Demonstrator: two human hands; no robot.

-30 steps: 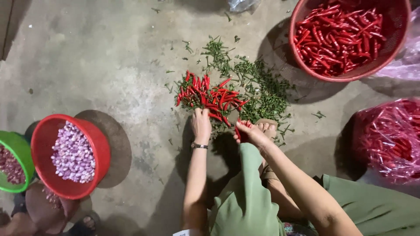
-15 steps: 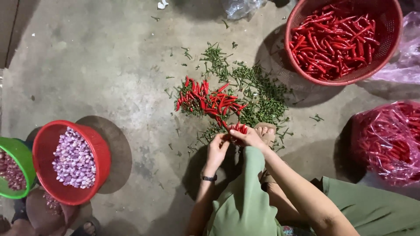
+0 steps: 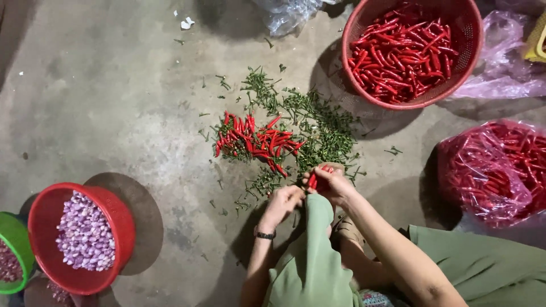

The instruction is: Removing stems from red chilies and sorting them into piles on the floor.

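The left hand [image 3: 282, 200] curls so that its fingers are hidden, and whether they touch a chilli cannot be told; the right hand [image 3: 333, 185] covers most of the red chillies [image 3: 313, 179] it grips, so their number is unclear; the green bowl [image 3: 17, 250] is cut by the left edge, its purple contents too small to identify; the plastic bag of chillies [image 3: 495, 170] runs off the right edge; the yellow object [image 3: 537, 42] at the top right corner is mostly out of view.
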